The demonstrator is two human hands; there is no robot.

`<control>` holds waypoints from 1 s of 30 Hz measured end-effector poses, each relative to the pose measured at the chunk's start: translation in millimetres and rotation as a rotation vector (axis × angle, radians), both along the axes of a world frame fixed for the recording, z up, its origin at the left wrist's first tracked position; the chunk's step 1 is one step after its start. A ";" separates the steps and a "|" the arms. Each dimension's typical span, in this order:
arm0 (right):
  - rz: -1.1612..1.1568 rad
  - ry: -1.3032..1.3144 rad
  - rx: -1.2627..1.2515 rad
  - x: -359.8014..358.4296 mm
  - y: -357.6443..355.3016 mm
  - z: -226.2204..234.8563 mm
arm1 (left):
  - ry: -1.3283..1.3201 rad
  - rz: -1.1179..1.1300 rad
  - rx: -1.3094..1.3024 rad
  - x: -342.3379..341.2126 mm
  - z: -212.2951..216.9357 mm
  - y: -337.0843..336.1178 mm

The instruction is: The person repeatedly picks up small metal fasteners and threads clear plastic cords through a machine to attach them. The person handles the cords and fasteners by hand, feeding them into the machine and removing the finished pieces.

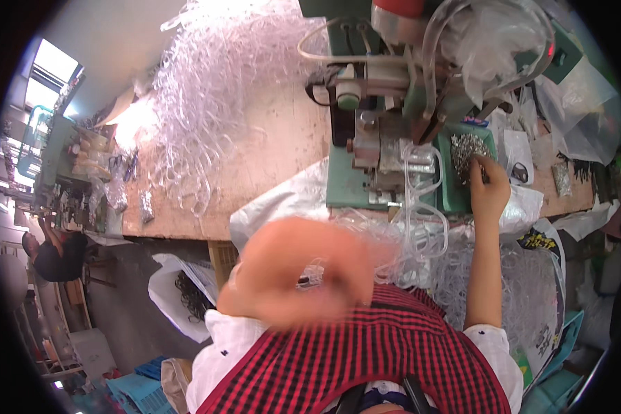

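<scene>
My right hand (490,188) reaches into a green tray (455,200) at the right of the bench. Its fingers are bent together at the edge of a heap of small metal parts (468,153); whatever they pinch is too small to make out. Close in front of my chest, my left hand (303,272) is smeared by motion, so its fingers and anything in them do not show clearly. Clear plastic straps (424,238) hang from the front of a green bench press (345,179), just left of the tray.
A big heap of clear straps (221,76) covers the back left of the wooden bench (283,124). More straps fill a bag (497,290) below my right forearm. A white sack (179,293) with black pieces stands at lower left. Another person (58,252) sits far left.
</scene>
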State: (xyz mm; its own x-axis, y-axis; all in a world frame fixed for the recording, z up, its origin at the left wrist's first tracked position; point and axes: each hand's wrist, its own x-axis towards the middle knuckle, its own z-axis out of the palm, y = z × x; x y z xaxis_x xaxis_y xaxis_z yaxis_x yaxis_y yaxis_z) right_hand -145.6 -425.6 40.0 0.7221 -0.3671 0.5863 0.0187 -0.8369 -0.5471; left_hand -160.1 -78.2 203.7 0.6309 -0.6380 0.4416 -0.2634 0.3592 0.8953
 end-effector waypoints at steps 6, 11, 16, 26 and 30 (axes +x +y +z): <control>0.037 -0.095 0.221 5.4 16.1 15.2 | -0.540 -0.494 -0.207 24.4 26.0 21.2; 0.067 -0.029 0.329 5.6 19.6 23.1 | -0.413 0.928 0.458 110.5 -18.9 65.9; 0.012 0.016 0.346 1.3 7.2 12.0 | -0.947 1.002 1.640 220.9 -157.3 127.4; 0.181 0.028 0.546 -31.8 38.9 71.1 | -0.745 1.118 0.870 174.6 -170.5 62.4; 0.394 0.067 0.570 9.5 61.0 93.2 | 0.103 1.022 0.306 152.6 -156.3 36.0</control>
